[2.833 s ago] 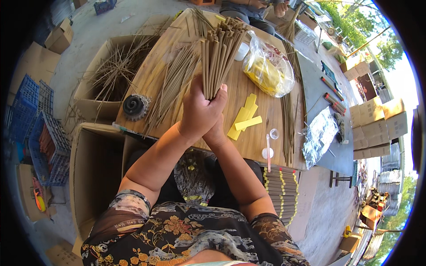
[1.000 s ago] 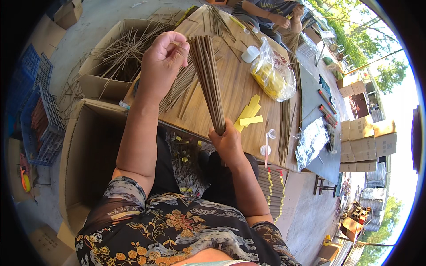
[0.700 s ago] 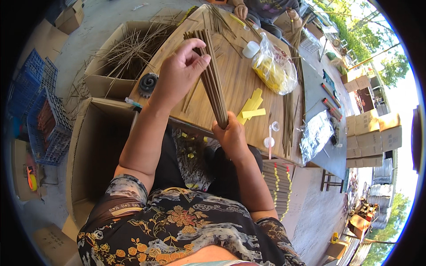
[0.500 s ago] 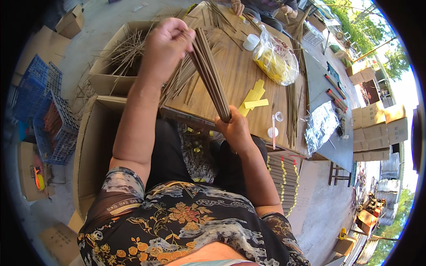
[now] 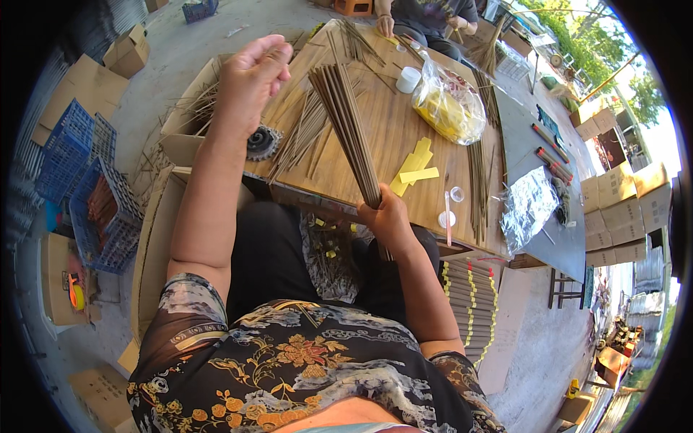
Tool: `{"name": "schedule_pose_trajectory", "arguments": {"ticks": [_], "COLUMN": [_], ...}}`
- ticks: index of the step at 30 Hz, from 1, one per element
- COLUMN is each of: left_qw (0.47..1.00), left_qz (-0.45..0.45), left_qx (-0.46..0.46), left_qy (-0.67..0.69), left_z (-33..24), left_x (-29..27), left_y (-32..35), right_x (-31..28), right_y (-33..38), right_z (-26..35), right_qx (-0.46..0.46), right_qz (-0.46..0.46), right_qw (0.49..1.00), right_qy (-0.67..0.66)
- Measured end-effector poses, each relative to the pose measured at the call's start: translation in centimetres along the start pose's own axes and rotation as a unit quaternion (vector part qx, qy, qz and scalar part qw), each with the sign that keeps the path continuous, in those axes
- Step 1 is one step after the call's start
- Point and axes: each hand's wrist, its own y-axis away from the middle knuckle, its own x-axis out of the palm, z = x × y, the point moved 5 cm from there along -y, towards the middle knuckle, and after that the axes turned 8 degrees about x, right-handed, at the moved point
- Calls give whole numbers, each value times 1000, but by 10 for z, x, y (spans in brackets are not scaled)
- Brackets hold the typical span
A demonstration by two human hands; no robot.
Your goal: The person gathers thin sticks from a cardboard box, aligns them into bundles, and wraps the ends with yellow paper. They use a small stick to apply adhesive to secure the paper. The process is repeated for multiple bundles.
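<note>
My right hand (image 5: 388,218) is wrapped round the lower end of a bundle of brown incense sticks (image 5: 345,123). The bundle leans up and to the left, its upper ends fanned slightly apart above the wooden table (image 5: 354,169). Off to the left of those ends, my left hand (image 5: 253,76) is raised with its fingers curled and pressed together. Whatever it may hold is hidden. Loose sticks (image 5: 302,133) lie on the table behind the bundle. To its right are yellow paper strips (image 5: 416,167).
A clear bag with yellow contents (image 5: 449,108) and a white cup (image 5: 408,79) stand farther back. Open cartons (image 5: 155,238) flank my left side, near a dark toothed wheel (image 5: 263,143). Banded stick bundles (image 5: 469,303) lie low on the right. Another person (image 5: 433,22) sits across.
My left hand has moved left, away from the upper ends of the bundle. My right hand keeps its hold. The view has shifted slightly, and the toothed wheel now shows.
</note>
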Motion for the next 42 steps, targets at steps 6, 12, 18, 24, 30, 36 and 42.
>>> {"name": "schedule_pose_trajectory", "arguments": {"ticks": [6,12,18,24,30,36,42], "left_qw": [994,992,963,917,705,664,633], "left_qz": [85,121,118,157,416,557,623], "left_qx": [-62,36,158,322,569,485,435], "left_qy": [2,2,182,178,-80,-114,-148], "left_z": [-5,-25,-119,-126,-31,75,126], "left_x": [39,42,48,195,316,394,423], "left_y": [-4,-31,-91,-17,86,156,175], "right_x": [-8,-1,24,47,59,69,94], "right_y": [15,26,32,25,32,34,25], "right_z": [2,-12,-37,-58,-56,-63,-69], "right_qx": [-22,0,108,133,118,88,-11], "right_qz": [-15,25,154,231,277,271,234], "right_qw": [999,998,952,915,919,920,913], "right_qy": [24,-53,-241,-304,-255,-269,-335]}}
